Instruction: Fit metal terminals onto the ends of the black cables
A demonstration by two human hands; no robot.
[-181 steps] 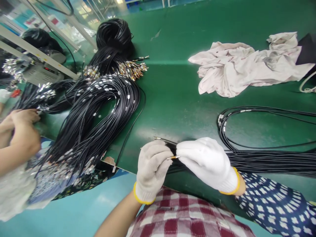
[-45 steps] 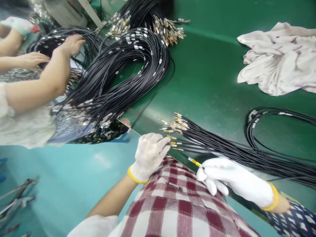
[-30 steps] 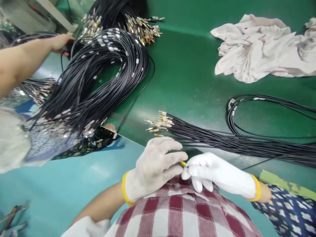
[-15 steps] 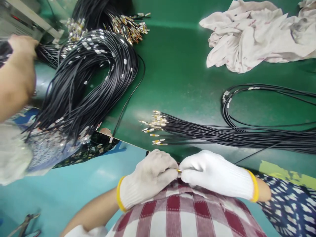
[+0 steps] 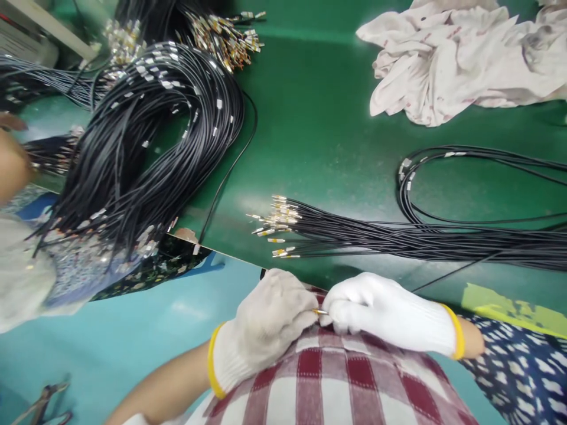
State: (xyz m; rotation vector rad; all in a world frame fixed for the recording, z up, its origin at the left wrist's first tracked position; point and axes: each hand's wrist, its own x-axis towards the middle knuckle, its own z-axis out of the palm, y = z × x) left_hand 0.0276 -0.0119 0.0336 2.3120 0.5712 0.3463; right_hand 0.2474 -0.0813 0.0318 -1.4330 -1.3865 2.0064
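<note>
Both hands wear white knit gloves with yellow cuffs and meet at the table's near edge, close to the checked apron. My left hand [image 5: 277, 321] is closed, its fingertips pinching a small gold-and-silver connector [image 5: 319, 311]. From the other side my right hand [image 5: 376, 310] is also closed, fingertips at the connector's silver end. Any cable behind the connector is hidden by the gloves. Just beyond my hands lies a bundle of black cables [image 5: 398, 241], with its metal-tipped ends [image 5: 283, 218] pointing left.
A large looped bundle of black cables [image 5: 221, 133] hangs over the table edge at left. Another person's hand [image 5: 13, 162] is at the far left. A crumpled white cloth [image 5: 447, 65] lies back right, and a smaller cable loop [image 5: 401, 183] lies below it.
The other person's arm at left has moved down and left, off the cables. My fingers have shifted slightly, and more of the connector shows between them.
</note>
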